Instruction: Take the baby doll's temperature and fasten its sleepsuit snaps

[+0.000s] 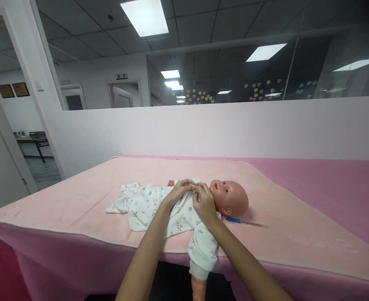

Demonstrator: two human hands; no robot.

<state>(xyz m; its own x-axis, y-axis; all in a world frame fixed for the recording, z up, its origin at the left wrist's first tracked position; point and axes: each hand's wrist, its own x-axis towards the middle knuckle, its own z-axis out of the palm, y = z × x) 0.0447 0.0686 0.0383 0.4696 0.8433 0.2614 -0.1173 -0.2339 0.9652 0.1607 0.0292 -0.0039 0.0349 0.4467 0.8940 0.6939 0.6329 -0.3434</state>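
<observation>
A baby doll [234, 196] lies on its back with its head to the right, dressed in a white printed baby outfit [143, 205]. My left hand [181, 190] and my right hand [204, 203] meet at the outfit's upper front, just below the doll's chin. Both sets of fingers are bent and closed together on the cloth there, though the fingertips partly hide what they pinch. One sleeved arm [203, 246] of the doll hangs over the near table edge between my forearms.
Beside the doll's head lies a thin stick-like object with a blue end [234, 220]. A pale pink mat [87, 196] covers the table over a darker pink cloth [328, 188]. Behind stands a white half wall [234, 129] with glass above; a doorway opens at left.
</observation>
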